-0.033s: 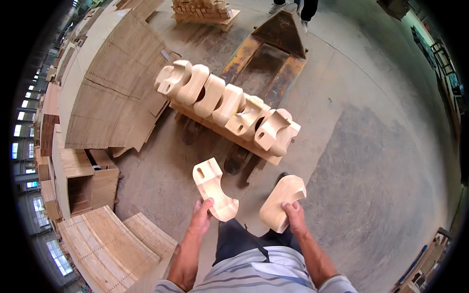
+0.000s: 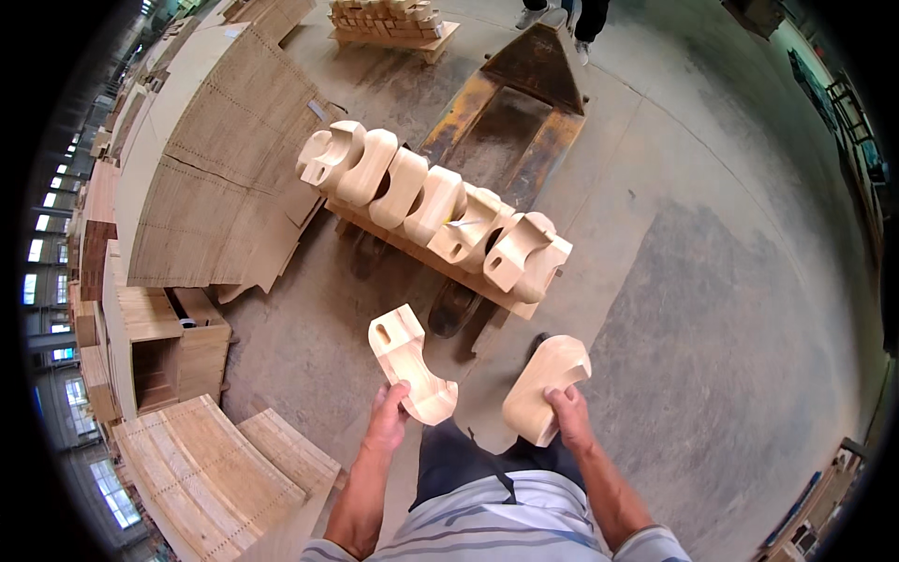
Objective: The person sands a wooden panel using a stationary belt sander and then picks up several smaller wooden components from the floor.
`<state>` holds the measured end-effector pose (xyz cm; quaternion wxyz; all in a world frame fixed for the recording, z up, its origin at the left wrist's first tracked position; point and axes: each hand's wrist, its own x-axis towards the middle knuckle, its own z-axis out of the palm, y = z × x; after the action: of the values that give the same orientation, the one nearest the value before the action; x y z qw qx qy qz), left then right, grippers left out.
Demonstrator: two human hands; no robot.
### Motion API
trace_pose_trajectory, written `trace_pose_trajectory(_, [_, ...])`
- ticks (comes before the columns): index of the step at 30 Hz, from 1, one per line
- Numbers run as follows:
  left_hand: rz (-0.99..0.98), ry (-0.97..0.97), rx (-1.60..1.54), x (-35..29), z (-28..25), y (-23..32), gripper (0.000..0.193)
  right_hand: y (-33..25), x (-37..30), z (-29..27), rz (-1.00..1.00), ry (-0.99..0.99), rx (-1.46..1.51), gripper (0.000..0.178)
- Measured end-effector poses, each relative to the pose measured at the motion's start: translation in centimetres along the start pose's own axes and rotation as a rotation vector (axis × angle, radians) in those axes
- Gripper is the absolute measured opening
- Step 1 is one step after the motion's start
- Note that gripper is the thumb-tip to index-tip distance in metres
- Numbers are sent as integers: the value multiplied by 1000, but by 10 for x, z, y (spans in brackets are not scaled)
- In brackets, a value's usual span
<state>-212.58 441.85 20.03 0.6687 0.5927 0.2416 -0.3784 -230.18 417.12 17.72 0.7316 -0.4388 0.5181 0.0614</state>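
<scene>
My left hand [image 2: 387,417] is closed on the lower end of a curved wooden piece [image 2: 410,361], pale, with a scooped hollow and an oval slot near its top. My right hand [image 2: 570,417] grips a second curved wooden piece [image 2: 541,389], its smooth rounded side toward me, thumb pressed on its face. The fingers behind both pieces are hidden. Both are held apart in front of my legs. Beyond them, a row of similar curved wooden pieces [image 2: 430,204] leans together on a wooden pallet [image 2: 412,242].
A worn yellow pallet jack [image 2: 543,61] extends behind the pallet. Large stacked wooden panels [image 2: 225,169], an open-fronted wooden box [image 2: 154,365] and more boards [image 2: 201,473] stand on my left. Farther off are a loaded pallet [image 2: 389,23] and a person's feet [image 2: 581,47].
My right hand and its wooden piece have shifted very slightly to the right. The left hand keeps its hold almost unmoved.
</scene>
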Motion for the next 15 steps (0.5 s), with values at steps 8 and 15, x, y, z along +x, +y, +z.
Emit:
trace_pose_trajectory(8, [-15, 24, -76, -39, 54, -24, 55, -108, 45, -71, -337, -19, -521, 59])
trace_pose_trajectory(15, [7, 59, -172, -51, 57, -55, 52, -188, 84, -31, -505, -72, -1085, 72])
